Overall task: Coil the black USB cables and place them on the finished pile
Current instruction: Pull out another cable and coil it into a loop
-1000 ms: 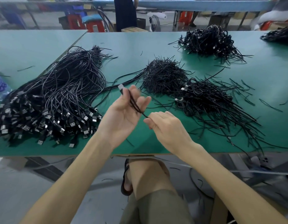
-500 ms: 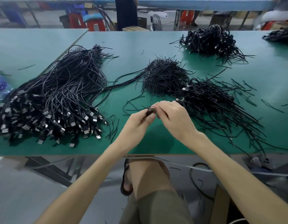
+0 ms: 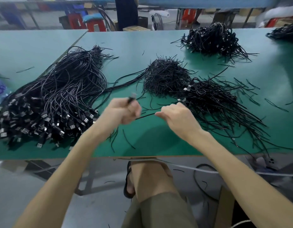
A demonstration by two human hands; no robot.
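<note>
Green matting covers your bench (image 3: 142,43), which fills the upper half of the frame, with red stools (image 3: 94,24) and table legs on the workshop floor behind it. Your left hand (image 3: 121,112) is at mid-frame, blurred, its fingers curled into a fist around the black USB cable (image 3: 145,116). The cable's plug end (image 3: 131,97) sticks up out of the top of that fist, too smeared to read in detail. From the lower side of the fist a short straight run of cable crosses to your right hand (image 3: 177,119), just right of centre. There the curled fingertips (image 3: 157,114) pinch the strand at the point nearest the left hand, and the rest of the fingers are tucked under the palm. Both hands are above the bench near its front edge, close together but apart, joined only by that strand.

At the left of the frame lies the big loose heap of cables (image 3: 60,96), plugs fanned toward you. Above your hands sits a dense mound of short black ties (image 3: 165,78). Just right of your right hand lies a heap of looped cables (image 3: 213,97) with long tails trailing to the lower right. Another cable heap (image 3: 211,38) sits at the upper right, well apart. A few stray ties (image 3: 129,142) lie on the mat below your hands
</note>
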